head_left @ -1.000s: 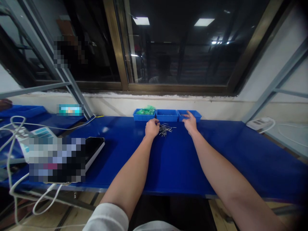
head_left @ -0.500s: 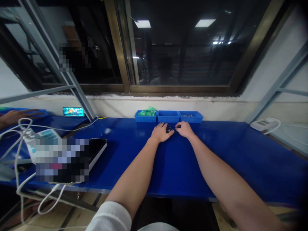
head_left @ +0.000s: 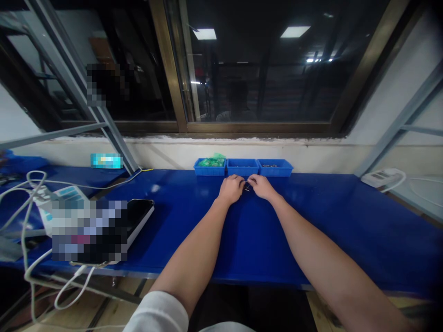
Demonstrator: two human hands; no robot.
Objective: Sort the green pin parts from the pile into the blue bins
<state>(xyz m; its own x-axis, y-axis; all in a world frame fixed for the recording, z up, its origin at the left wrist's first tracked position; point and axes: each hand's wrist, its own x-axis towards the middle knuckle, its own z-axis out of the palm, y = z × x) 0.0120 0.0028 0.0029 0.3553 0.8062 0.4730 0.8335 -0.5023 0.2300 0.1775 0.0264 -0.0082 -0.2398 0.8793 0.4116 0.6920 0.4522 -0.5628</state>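
Close together near the back of the blue table, my left hand (head_left: 232,189) and my right hand (head_left: 262,187) almost meet at the fingertips. Small dark and shiny pieces (head_left: 247,187) show in the gap between them, too small to name. The left fingers are curled inward and pressed together. A pinch of thumb and finger closes my right hand; whatever either hand grips is hidden. Just behind them stand a blue bin with a green plastic bag (head_left: 212,162), a middle blue bin (head_left: 242,172) and a right blue bin holding small metal parts (head_left: 270,165).
On the blue table (head_left: 187,221), a dark-screened device (head_left: 140,213) lies at the left among white cables (head_left: 23,244). A lit phone (head_left: 106,161) leans on the wall. Grey metal posts flank the table, with a white power strip (head_left: 382,178) at the right.
My left hand has gone from fingers spread flat to curled. My right hand has moved slightly left, narrowing the gap. At far left, another person's hand has drawn away from above the blue bin.
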